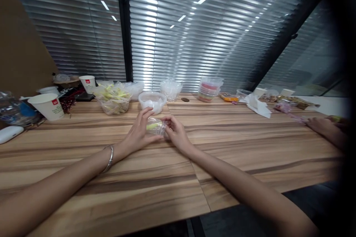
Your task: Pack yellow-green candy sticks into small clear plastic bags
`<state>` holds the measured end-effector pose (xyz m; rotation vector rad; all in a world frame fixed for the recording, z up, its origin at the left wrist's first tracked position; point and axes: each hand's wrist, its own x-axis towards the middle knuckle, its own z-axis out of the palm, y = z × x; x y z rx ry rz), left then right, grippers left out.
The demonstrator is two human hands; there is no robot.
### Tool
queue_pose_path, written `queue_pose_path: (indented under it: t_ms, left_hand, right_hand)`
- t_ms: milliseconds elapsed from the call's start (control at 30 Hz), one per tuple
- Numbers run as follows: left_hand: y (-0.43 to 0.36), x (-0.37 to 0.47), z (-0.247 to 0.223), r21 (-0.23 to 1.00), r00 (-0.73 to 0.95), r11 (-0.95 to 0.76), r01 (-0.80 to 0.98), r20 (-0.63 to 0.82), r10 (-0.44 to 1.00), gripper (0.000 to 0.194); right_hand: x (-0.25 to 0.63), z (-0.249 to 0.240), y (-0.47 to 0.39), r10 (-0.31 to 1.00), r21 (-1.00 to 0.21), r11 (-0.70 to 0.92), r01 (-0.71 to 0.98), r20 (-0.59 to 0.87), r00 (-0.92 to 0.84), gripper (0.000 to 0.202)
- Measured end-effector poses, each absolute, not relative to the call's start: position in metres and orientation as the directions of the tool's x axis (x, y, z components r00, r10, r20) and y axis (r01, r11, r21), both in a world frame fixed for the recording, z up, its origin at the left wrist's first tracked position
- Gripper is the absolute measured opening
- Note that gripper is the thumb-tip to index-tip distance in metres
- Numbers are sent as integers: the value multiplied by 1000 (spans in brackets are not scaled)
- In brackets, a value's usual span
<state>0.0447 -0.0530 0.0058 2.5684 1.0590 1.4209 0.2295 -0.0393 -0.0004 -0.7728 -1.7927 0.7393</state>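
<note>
A small clear plastic bag [155, 127] with a yellow-green piece inside lies on the wooden table between my two hands. My left hand [138, 130] rests at its left side, fingers curved round it and thumb along the near edge. The fingertips of my right hand [175, 132] pinch the bag's right end. Just beyond stands a round clear tub [152, 100] with something whitish in it. To the left of the tub, a plastic-lined bowl [112, 100] holds several similar yellow-green pieces in wrapping.
Paper cups [49, 106], a white case [10, 133] and a bottle stand at left. Stacked lidded tubs [209, 89], an orange item [230, 98] and crumpled tissue [258, 106] line the back. Another person's hands [325, 126] are at far right.
</note>
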Motion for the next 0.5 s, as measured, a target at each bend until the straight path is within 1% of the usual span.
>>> queue_pose_path:
  t_ms: [67, 133, 200, 267, 333, 500]
  left_hand:
    - [-52, 46, 7, 429, 267, -726, 537, 730, 629, 80]
    - [-49, 46, 6, 580, 194, -671, 462, 673, 714, 75]
    - [-46, 45, 5, 729, 177, -596, 337, 572, 801, 66]
    - [-42, 43, 3, 827, 204, -516, 221, 479, 854, 59]
    - [-39, 41, 2, 877, 212, -457, 147, 423, 881, 55]
    - [-38, 40, 2, 928, 195, -369, 53, 353, 915, 53]
  right_hand:
    - [229, -3, -36, 793, -788, 598, 150, 553, -254, 22]
    - [229, -4, -35, 800, -797, 589, 134, 554, -230, 19]
    - [229, -4, -34, 804, -802, 584, 124, 551, -223, 17]
    - [229, -3, -36, 802, -800, 587, 125, 553, -227, 18]
    - [229, -1, -38, 794, -788, 598, 147, 558, -241, 20]
    - [229, 5, -43, 749, -726, 655, 208, 587, -307, 31]
